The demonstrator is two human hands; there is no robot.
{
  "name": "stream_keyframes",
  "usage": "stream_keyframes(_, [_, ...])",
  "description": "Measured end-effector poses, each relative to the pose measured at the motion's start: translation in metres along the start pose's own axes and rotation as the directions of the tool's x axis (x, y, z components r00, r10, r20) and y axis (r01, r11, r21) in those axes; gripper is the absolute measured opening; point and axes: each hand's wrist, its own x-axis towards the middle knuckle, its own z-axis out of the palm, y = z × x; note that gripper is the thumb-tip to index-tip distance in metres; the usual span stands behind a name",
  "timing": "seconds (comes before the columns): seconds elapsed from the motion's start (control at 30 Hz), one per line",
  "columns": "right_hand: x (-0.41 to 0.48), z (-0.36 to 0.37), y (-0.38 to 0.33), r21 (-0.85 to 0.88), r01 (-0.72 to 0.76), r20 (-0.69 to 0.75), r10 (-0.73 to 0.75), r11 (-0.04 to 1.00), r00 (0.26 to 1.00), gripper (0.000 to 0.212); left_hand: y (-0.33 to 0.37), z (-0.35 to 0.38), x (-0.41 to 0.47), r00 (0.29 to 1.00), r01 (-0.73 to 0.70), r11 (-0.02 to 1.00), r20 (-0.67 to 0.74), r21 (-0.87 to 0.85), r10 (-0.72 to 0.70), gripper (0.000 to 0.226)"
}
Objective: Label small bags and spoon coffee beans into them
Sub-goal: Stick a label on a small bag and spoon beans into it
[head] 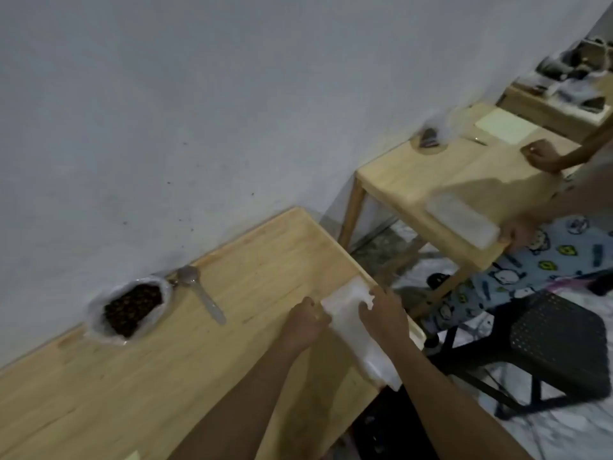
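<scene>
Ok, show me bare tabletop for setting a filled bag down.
Bare wood runs between the spoon and the left hand, and across the near table below the bag of coffee beans. The right edge is crowded.

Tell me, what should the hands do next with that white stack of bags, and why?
Probably peel one bag off the stack of bags. Both the left hand and the right hand grip its upper end at the table's right edge, but no single bag lies apart yet. The spoon and the open bag of coffee beans sit untouched to the left, so scooping looks like a later step.
</scene>
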Motion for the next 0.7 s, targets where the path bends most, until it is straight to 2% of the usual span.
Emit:
stream_keyframes(0.1, [0.004,0.002,0.022,-0.013,-0.039,0.073,0.04,0.999,0.997,0.044,0.007,0.023,0.004,1.0,-0.006,0.989,0.023,-0.15,0.01,0.068])
stream_keyframes(0.2, [0.005,0.006,0.035,0.017,-0.008,0.177,0.005,1.0,0.984,0.044,0.009,0.038,0.005,0.999,-0.015,0.984,-0.047,-0.177,0.007,0.076])
stream_keyframes(0.27, [0.007,0.006,0.037,0.042,0.045,0.164,-0.051,0.998,0.985,0.03,0.01,0.041,0.007,0.994,-0.029,0.981,-0.107,-0.189,0.008,0.068])
stream_keyframes(0.33, [0.009,0.008,0.039,0.05,0.073,0.141,-0.079,0.996,0.987,0.025,0.01,0.042,0.006,0.99,-0.048,0.977,-0.141,-0.207,0.019,0.06])
stream_keyframes(0.53, [0.01,0.01,0.04,0.096,0.017,0.074,-0.024,0.995,0.997,0.048,0.015,0.042,-0.009,0.944,-0.137,0.975,-0.321,-0.173,0.076,0.037])
stream_keyframes(0.7, [0.014,0.013,0.04,0.078,0.023,0.073,-0.029,0.997,0.997,0.057,0.011,0.048,-0.014,0.901,-0.205,0.969,-0.414,-0.14,0.13,0.031])
